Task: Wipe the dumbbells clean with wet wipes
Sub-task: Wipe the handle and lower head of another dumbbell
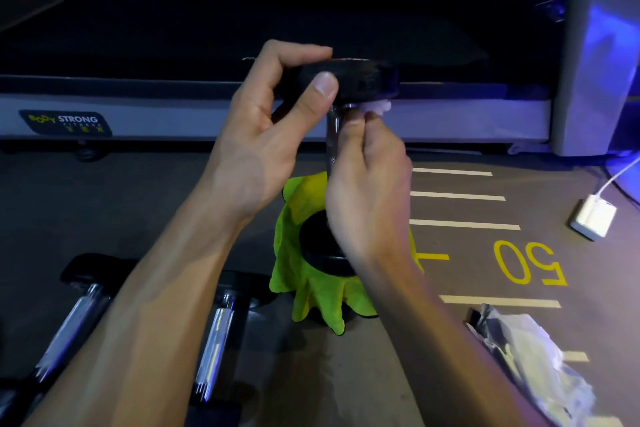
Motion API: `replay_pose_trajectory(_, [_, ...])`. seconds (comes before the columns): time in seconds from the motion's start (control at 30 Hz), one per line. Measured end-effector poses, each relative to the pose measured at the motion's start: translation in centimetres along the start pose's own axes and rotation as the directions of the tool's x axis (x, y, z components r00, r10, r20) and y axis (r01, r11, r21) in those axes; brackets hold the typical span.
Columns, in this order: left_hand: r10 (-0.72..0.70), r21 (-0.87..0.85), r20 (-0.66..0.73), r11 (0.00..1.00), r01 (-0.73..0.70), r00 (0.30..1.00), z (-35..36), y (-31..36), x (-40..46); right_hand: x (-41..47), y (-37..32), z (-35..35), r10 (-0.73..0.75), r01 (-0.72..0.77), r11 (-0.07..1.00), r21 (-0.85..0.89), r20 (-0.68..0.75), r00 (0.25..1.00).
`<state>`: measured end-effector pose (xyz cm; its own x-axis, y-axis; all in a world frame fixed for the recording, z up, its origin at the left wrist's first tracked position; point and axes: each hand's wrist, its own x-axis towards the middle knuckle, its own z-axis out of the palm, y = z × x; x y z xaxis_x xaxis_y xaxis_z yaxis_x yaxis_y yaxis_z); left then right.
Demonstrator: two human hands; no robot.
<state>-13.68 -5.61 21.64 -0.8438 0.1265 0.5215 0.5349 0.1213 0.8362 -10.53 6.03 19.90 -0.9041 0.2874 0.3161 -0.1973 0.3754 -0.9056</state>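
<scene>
Dumbbell [337,156] standing upright on the green cloth [311,291], long axis vertical, between both hands and directly ahead. Left hand [273,128] curled round the top head, steadying it; right hand [367,191] pinching a wet wipe [379,108] against the chrome handle just beneath that head. Nearest for the coming stroke: right hand, probably down along the handle.

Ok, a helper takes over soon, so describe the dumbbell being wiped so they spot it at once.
Find the treadmill across the floor; in front of it lies a green cloth. The dumbbell stands upright on that cloth, left hand gripping its top head, right hand wiping its handle. The two other dumbbells lie flat.
</scene>
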Motion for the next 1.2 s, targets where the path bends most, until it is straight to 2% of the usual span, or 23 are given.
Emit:
replay_pose_trajectory(0.13, [0.001,0.001,-0.013,1.0,-0.001,1.0,0.2,0.1,-0.2,-3.5,-0.9,1.3,-0.121,0.125,0.989,-0.082,0.045,0.992])
replay_pose_trajectory(0.23, [0.009,-0.011,-0.018,1.0,-0.009,1.0,0.2,0.4,-0.4,-2.6,-0.9,1.6,-0.072,0.081,0.989,-0.124,0.07,0.995])
replay_pose_trajectory(0.33, [0.004,-0.007,-0.009,1.0,-0.004,1.0,0.1,0.5,-0.7,-0.1,-0.9,0.1,0.095,-0.106,0.991,0.078,0.131,0.987])
replay_pose_trajectory(0.37, [0.0,-0.005,-0.002,1.0,0.0,1.0,0.0,0.5,-0.6,-0.1,-1.0,-0.4,0.103,-0.12,0.986,0.116,0.14,0.985])
replay_pose_trajectory(0.43, [-0.009,-0.012,-0.003,1.0,0.009,1.0,-0.2,0.5,-0.5,-1.4,-1.6,-0.7,0.034,-0.052,0.991,0.124,0.143,0.989])
replay_pose_trajectory(0.53, [-0.014,0.002,0.009,1.0,0.014,1.0,-0.2,0.4,-0.4,-3.3,-2.3,0.0,-0.048,0.034,0.996,0.084,0.171,0.984])
replay_pose_trajectory(0.7, [-0.021,0.007,0.017,1.0,0.021,1.0,-0.3,0.7,-0.4,-2.7,-3.6,0.7,-0.017,0.038,0.995,-0.095,0.211,0.977])
replay_pose_trajectory(0.8, [-0.022,0.059,0.0,0.998,0.022,1.0,-0.9,0.6,-0.2,-0.6,-3.4,-0.6,0.085,-0.081,0.996,-0.026,0.246,0.965])
replay_pose_trajectory(0.9, [-0.031,0.03,0.0,0.999,0.031,1.0,-1.3,0.2,-0.5,1.4,-3.0,-2.1,0.202,-0.219,0.976,0.017,0.322,0.925])
replay_pose_trajectory(1.0, [-0.053,0.018,0.048,0.998,0.053,0.997,-1.4,0.6,-0.5,1.8,-2.3,-3.1,0.215,-0.26,0.958,0.119,0.296,0.93])
replay_pose_trajectory(1.07, [-0.069,0.034,0.072,0.997,0.066,0.995,-1.2,0.9,-0.2,2.0,-2.0,-4.0,0.234,-0.269,0.95,0.157,0.21,0.949])
replay_pose_trajectory(1.2, [-0.088,-0.021,0.045,0.996,0.089,0.995,-0.7,1.3,0.0,1.1,-2.2,-4.1,0.115,-0.132,0.981,0.14,0.125,0.986])
